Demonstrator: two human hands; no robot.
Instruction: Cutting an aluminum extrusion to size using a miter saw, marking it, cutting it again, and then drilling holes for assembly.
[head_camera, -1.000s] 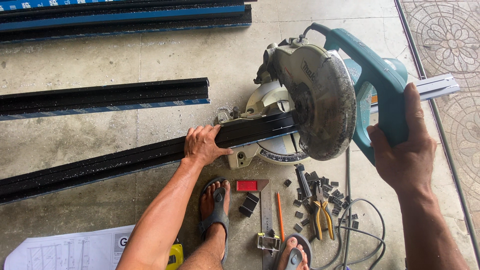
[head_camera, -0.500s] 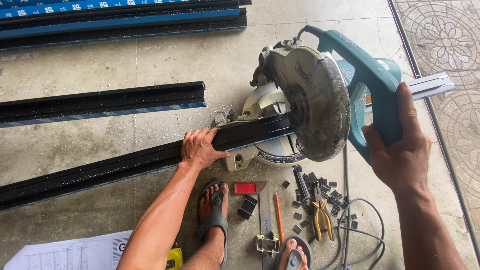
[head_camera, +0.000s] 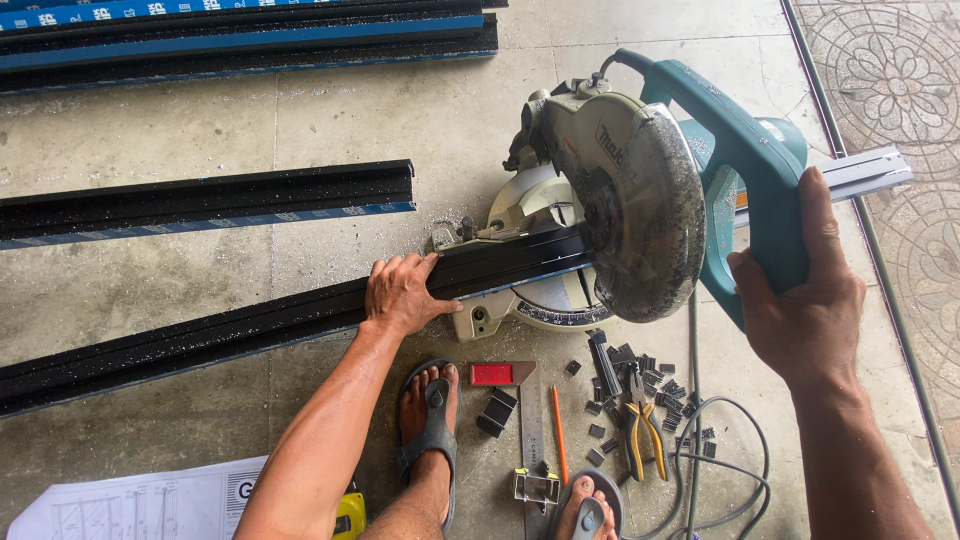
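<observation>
A long black metal profile (head_camera: 200, 340) lies across the base of a mitre saw (head_camera: 560, 290) on the concrete floor. My left hand (head_camera: 398, 295) presses flat on the profile just left of the saw base. My right hand (head_camera: 805, 300) grips the saw's teal handle (head_camera: 745, 150). The dusty grey blade guard (head_camera: 635, 215) sits lowered over the profile where it crosses the base. A silver profile end (head_camera: 870, 172) sticks out to the right behind the handle.
More black profiles (head_camera: 210, 200) lie to the left and several at the top (head_camera: 250, 40). Near my sandalled feet (head_camera: 430, 420) lie a square with a red block (head_camera: 505, 375), an orange pencil (head_camera: 559, 435), yellow-handled pliers (head_camera: 640, 430), small black offcuts (head_camera: 660, 375), a grey cable (head_camera: 720, 470), a paper drawing (head_camera: 140, 500).
The saw head and my right hand have shifted slightly; my left hand stays on the profile. The view has drifted a little.
</observation>
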